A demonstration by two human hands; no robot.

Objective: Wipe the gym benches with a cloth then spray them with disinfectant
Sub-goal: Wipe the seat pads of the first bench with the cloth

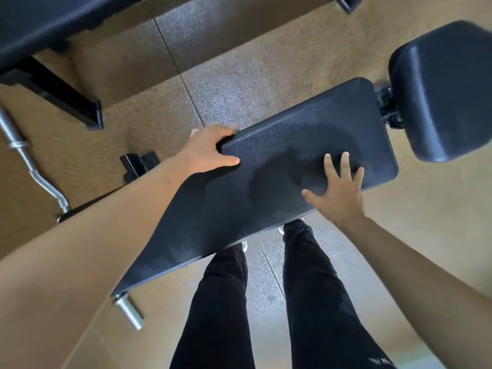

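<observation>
A black padded gym bench (266,198) runs diagonally across the middle, and a damp smear (279,166) shows on its top. My left hand (210,150) grips the pad's far edge, thumb on top and fingers curled over the side. Something small and whitish (193,132) peeks out behind its fingers, too blurred to name. My right hand (338,190) lies flat on the pad near its right end with the fingers spread. A slightly lighter dark patch (315,181) sits under its palm; I cannot tell whether it is a cloth. No spray bottle is in view.
The bench's raised back pad (447,91) is at the right. A second black bench (40,27) stands at the top left. A chrome curl bar (29,166) lies on the floor at the left. My legs in black trousers (314,288) stand against the near side.
</observation>
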